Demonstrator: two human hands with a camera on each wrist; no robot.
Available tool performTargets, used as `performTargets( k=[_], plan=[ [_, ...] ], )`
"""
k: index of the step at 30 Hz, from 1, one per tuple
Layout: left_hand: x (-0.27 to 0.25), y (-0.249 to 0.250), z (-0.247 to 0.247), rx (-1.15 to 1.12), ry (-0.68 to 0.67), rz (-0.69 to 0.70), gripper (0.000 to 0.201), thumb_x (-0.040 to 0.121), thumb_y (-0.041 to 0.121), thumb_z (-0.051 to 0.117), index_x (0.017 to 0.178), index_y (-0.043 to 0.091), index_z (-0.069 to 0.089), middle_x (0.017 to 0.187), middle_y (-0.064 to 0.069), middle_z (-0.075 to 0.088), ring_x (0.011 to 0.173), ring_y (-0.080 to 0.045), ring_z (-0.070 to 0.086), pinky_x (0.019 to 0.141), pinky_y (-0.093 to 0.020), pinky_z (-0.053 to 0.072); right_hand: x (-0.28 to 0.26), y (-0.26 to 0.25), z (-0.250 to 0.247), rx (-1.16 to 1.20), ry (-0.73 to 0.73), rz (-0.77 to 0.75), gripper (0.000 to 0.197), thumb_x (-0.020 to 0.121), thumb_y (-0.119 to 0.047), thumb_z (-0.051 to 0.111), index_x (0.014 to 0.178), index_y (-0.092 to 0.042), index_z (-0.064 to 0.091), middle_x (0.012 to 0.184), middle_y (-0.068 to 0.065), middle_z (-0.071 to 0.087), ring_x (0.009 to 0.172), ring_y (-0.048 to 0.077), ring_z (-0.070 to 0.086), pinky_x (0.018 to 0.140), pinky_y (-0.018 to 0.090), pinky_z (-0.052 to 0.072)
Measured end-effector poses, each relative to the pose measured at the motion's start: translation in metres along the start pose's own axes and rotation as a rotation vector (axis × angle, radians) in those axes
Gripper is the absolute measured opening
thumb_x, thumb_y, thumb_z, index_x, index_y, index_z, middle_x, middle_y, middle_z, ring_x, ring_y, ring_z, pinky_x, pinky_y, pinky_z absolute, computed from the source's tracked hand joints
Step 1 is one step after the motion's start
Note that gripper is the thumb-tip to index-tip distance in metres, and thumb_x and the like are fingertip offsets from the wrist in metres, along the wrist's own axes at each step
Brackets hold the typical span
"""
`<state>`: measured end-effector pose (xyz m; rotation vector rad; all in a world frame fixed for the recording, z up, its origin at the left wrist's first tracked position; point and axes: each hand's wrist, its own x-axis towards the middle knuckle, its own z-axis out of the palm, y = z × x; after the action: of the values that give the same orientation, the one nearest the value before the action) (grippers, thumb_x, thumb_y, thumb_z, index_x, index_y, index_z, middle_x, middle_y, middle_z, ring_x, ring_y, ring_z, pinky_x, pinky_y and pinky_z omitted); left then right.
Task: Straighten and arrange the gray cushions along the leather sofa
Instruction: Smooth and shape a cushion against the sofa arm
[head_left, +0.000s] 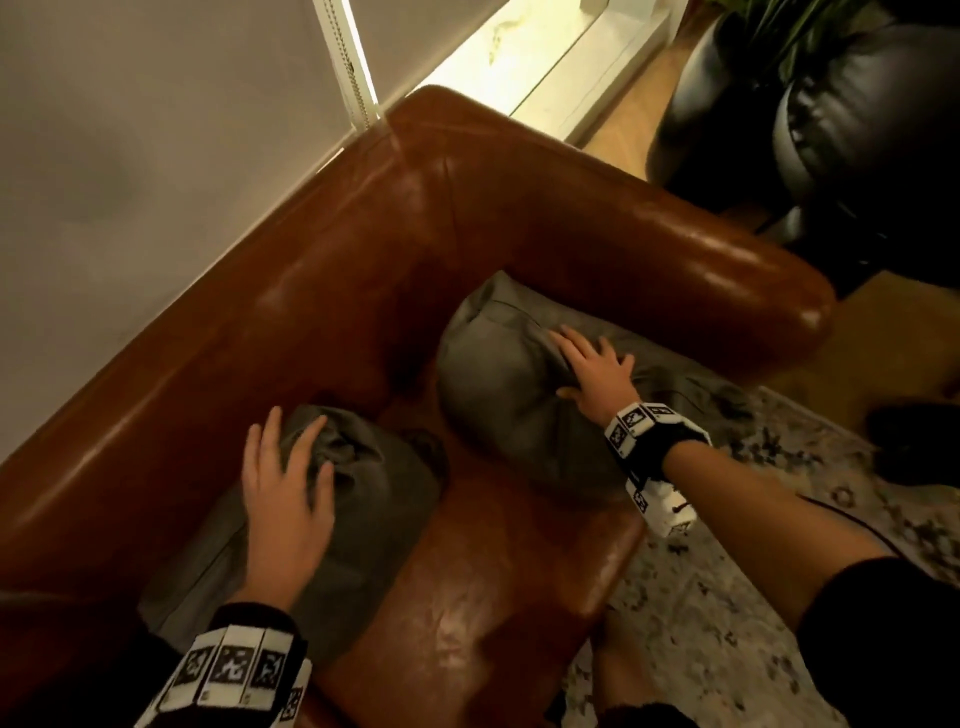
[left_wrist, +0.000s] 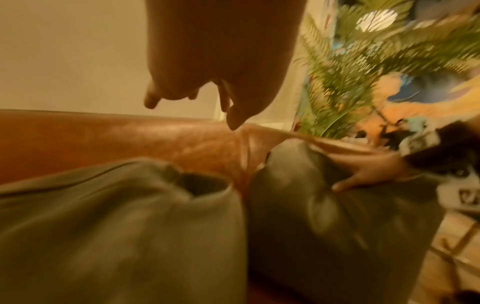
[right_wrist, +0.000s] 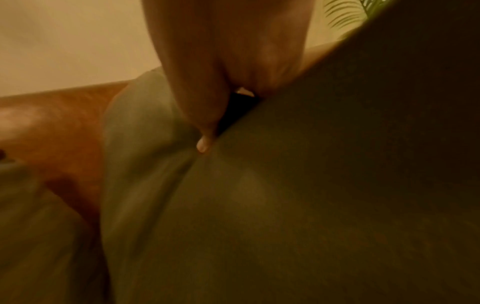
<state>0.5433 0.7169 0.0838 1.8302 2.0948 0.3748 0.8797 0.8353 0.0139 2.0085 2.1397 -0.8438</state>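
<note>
Only the head view shows both my hands flat, fingers spread: left hand (head_left: 283, 499) on the crumpled near gray cushion (head_left: 358, 525), right hand (head_left: 595, 374) on the corner cushion (head_left: 498, 384) of the leather sofa (head_left: 322, 291).

I count two gray cushions on one brown leather sofa (head_left: 363, 234): the near cushion (head_left: 363, 519) and the far cushion (head_left: 498, 395). My two hands are out, left hand (head_left: 285, 499) and right hand (head_left: 597, 379). One black armchair (head_left: 831, 130), one potted plant (left_wrist: 350, 72), one patterned rug (head_left: 727, 623).
</note>
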Motion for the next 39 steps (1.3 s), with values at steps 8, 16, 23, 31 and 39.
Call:
performTargets(
  k=[8,16,23,31,39],
  plan=[
    [0.121,0.112,0.029,-0.356,-0.236,-0.039,0.037,0.098,0.030,0.042,0.123,0.009,0.058,0.126,-0.009,0.059,0.120,-0.022,0.052,0.094,-0.024,0.035,-0.044,0.030,-0.044,0.472,0.468,0.033,0.036,0.090,-0.035,0.056,0.123,-0.022,0.056,0.127,0.005,0.054,0.124,0.024,0.044,0.102,0.044,0.033],
    [0.197,0.140,0.106,-0.425,-0.641,-0.328,0.047,0.091,0.052,0.045,0.087,0.013,0.071,0.106,-0.018,0.069,0.104,-0.031,0.063,0.101,-0.047,0.044,-0.142,0.107,0.021,0.710,0.414,0.622,0.059,0.081,-0.062,0.049,0.079,-0.004,0.062,0.076,0.014,0.065,0.076,0.029,0.062,0.062,0.036,0.046],
    [0.191,0.158,0.115,-0.379,-0.476,-0.292,0.060,0.095,0.049,0.037,0.076,-0.001,0.063,0.083,-0.017,0.065,0.085,-0.032,0.061,0.080,-0.039,0.047,-0.091,0.095,0.047,1.483,0.224,0.756,0.078,0.068,-0.072,0.058,0.113,-0.009,0.063,0.108,0.010,0.070,0.094,0.019,0.068,0.080,0.033,0.055],
    [0.205,0.171,0.100,-0.377,-0.268,-0.272,0.049,0.093,0.041,0.049,0.109,-0.004,0.064,0.109,-0.022,0.066,0.106,-0.034,0.059,0.090,-0.040,0.045,-0.085,0.116,0.009,1.868,0.072,0.704,0.083,0.036,-0.026,0.094,0.108,0.000,0.062,0.092,0.012,0.072,0.071,0.013,0.071,0.056,0.022,0.055],
    [0.190,0.168,0.083,-0.289,-0.016,-0.017,0.034,0.085,0.033,0.064,0.100,0.003,0.062,0.101,-0.014,0.062,0.097,-0.027,0.057,0.086,-0.037,0.044,-0.125,0.146,-0.037,1.285,0.428,0.577,0.006,0.093,-0.014,0.051,0.087,-0.016,0.054,0.089,0.007,0.051,0.070,0.018,0.050,0.058,0.029,0.041]
  ],
)
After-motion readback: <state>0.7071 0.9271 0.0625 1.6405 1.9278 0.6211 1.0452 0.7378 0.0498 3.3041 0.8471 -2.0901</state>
